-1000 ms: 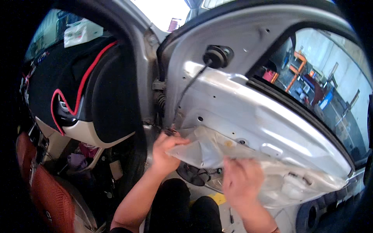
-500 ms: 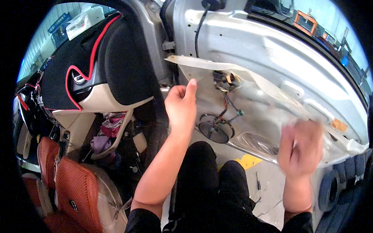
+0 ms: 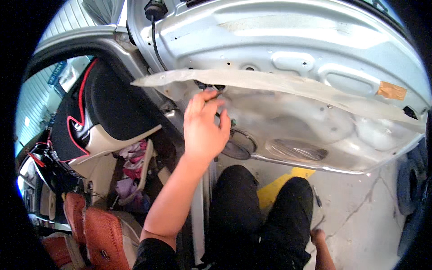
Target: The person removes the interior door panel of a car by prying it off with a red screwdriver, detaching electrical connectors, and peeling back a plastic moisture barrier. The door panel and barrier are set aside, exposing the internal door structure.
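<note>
My left hand point(image 3: 204, 128) reaches up to the inner side of a silver car door point(image 3: 279, 49). Its fingers are loosely bent and apart, the thumb standing off, with the fingertips in front of the dark wiring connectors. Most of that wiring is hidden behind the hand. A cloudy plastic sheet point(image 3: 288, 85) hangs on the door, its upper edge peeled loose. Below the hand sits a round dark speaker point(image 3: 240, 144). My right hand point(image 3: 318, 236) is low beside my right knee, near the floor, its fingers closed; a thin dark rod point(image 3: 320, 221) shows just above it.
A screwdriver point(image 3: 317, 198) lies on the concrete floor beside a yellow painted stripe point(image 3: 272, 189). Dark tyres point(image 3: 407, 186) stand at the right. To the left are an orange-brown seat point(image 3: 105, 234), a black door panel with red trim point(image 3: 119, 99) and a bin of cloths point(image 3: 135, 168).
My right hand has dropped from the door's lower right to the floor beside my knee. My left fingers have spread and moved onto the wiring. The view has shifted toward the door.
</note>
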### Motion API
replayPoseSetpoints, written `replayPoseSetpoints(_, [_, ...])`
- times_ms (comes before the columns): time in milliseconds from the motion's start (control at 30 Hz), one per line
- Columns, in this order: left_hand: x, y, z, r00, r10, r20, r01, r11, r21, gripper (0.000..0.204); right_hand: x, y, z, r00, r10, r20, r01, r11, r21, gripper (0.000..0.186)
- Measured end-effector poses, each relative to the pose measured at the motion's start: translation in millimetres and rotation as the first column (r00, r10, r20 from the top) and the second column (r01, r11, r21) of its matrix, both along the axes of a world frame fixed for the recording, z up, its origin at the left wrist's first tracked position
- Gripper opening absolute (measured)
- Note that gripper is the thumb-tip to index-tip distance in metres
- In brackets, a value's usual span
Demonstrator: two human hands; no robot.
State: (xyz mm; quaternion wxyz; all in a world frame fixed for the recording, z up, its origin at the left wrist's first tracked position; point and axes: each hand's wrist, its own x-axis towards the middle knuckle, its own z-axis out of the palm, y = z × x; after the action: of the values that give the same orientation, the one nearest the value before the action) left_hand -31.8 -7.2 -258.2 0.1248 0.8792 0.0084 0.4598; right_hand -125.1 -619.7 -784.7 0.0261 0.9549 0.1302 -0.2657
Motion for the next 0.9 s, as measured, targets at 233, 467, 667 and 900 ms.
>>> replayPoseSetpoints(233, [11, -7, -11, 0.999, 0.051, 0.011, -0.051, 0.997, 0.065, 0.014, -108, -73, -97, 0.932, -0.302, -0.202, 0.324, 0.943, 0.083, 0.04])
replayPoseSetpoints(467, [-13, 51, -16, 0.953, 0.294, 0.075, -0.303, 0.934, 0.19, 0.016, -3, 0, -56, 0.851, -0.516, -0.098, 0.523, 0.817, 0.242, 0.047])
replayPoseSetpoints(667, [-23, 81, 10, 0.956, 0.291, -0.027, -0.289, 0.956, 0.056, 0.025, 61, 53, -36, 0.577, -0.76, -0.299, 0.816, 0.553, 0.168, 0.071])
replayPoseSetpoints(900, [-47, 71, 39, 0.861, 0.509, -0.013, -0.504, 0.856, 0.116, 0.016, 35, 93, -103, 0.748, -0.588, -0.308, 0.641, 0.76, 0.104, 0.056])
